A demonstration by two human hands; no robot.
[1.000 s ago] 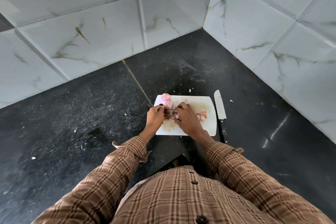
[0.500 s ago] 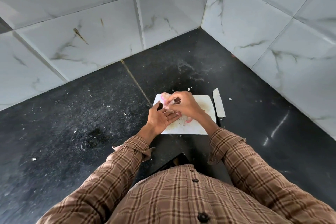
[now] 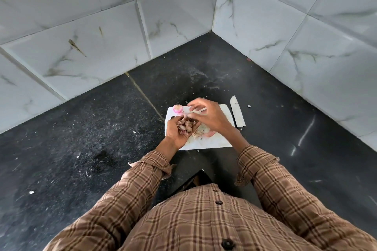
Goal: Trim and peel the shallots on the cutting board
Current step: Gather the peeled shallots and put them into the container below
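We count one peeled pink shallot (image 3: 177,108) standing at the far left corner of the white cutting board (image 3: 212,143). More pink pieces (image 3: 210,133) lie near the board's middle, partly covered by the right hand (image 3: 212,118); their number cannot be determined. The left hand (image 3: 179,131) is held palm up over the board's left edge, its fingers cupped around a heap of brown, papery skins (image 3: 186,126). The right hand hovers above the board with its fingers (image 3: 195,103) spread loosely; we cannot tell whether they pinch anything.

One knife (image 3: 237,113) lies on the black surface (image 3: 102,128) just beside the board's right edge, blade pointing away from us; its handle is hidden behind the right wrist. Small scraps are scattered on the surface around the board. White marbled wall tiles (image 3: 102,36) meet in a corner behind. Two brown plaid sleeves (image 3: 275,185) and the shirt front fill the lower frame and hide the near surface.
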